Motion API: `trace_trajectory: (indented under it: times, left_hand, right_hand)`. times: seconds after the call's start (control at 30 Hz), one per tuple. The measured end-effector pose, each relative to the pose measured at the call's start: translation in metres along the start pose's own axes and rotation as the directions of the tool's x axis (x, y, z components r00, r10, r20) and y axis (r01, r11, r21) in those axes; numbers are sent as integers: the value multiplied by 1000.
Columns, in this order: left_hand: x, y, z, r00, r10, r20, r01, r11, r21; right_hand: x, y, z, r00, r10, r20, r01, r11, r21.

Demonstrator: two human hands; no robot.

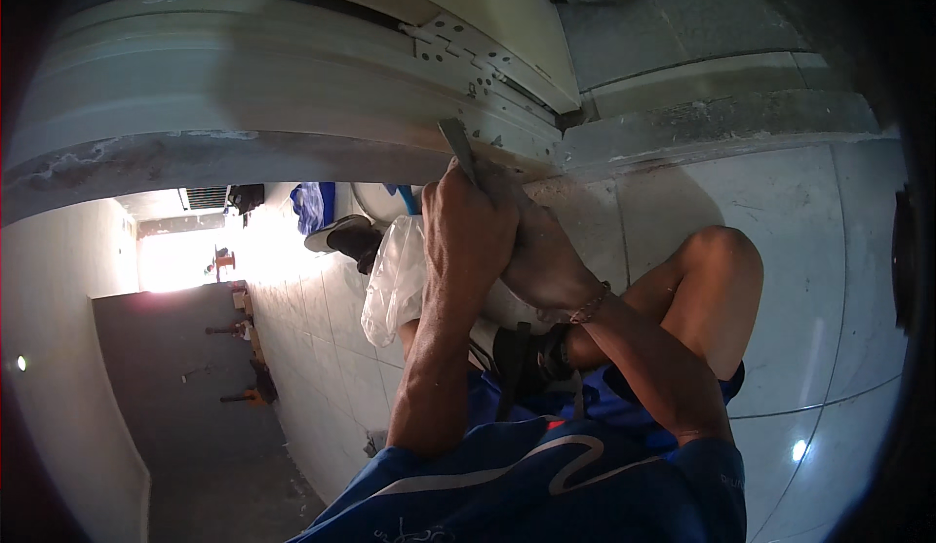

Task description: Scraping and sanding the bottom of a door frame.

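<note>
At the far left, beyond a pale wall point(54, 280), we see a bright opening point(180, 258). A dark shoe point(357, 241) lies toward the middle, and right of it a clear plastic bag point(395, 280) sits just beside our left forearm. The bag's loose film could snag on that arm if our elbow swings outward.

Above, a pale frame point(322, 90) runs across the view. Near the centre, our left hand point(468, 231) is clenched around a flat, narrow tool point(454, 141), whose upper end points at the frame, below a metal hinge point(450, 44) with holes in its leaves. We cannot tell whether the tip touches the frame. If it meets a hard edge at a slant, the tool might skid and scratch the pale surface or catch on the hinge.

Just right, our right hand point(546, 255) overlaps the left; its fingers are mostly hidden, so we cannot tell whether they grip the tool too. With the hands this close, a slip could scrape knuckles against the frame.

Farther right, our bent knee point(721, 255) rises over grey floor tiles point(780, 348); a shift in our seat there could jerk the stroke off line.
</note>
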State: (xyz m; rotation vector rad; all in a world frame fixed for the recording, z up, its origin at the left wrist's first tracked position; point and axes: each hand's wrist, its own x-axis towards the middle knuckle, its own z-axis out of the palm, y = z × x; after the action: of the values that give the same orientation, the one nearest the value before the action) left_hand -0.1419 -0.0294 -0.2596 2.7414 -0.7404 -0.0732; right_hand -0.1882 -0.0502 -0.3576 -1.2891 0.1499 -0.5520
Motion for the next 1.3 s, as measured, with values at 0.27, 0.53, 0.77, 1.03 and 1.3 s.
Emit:
trace_trajectory:
  times: [0.27,0.53,0.77,1.03,1.3]
  left_hand:
    - [1,-8,5,998,20,-68,-24,998,-61]
    - [-4,-34,33,985,171,-22,-171,985,1]
    - [-25,-41,10,998,57,-15,-59,975,-215]
    - [-19,-23,14,998,51,-45,-58,983,-173]
    - [-15,-17,16,993,-12,-115,-16,971,-238]
  right_hand:
    - [0,-5,1,999,-17,-45,18,999,28]
    - [-13,13,-8,977,213,-15,-214,974,-74]
    - [-27,-4,16,987,-151,-61,136,970,-200]
    - [-17,-4,-5,983,-166,-75,153,976,-155]
    - [-9,-12,-13,982,-186,-23,177,960,-215]
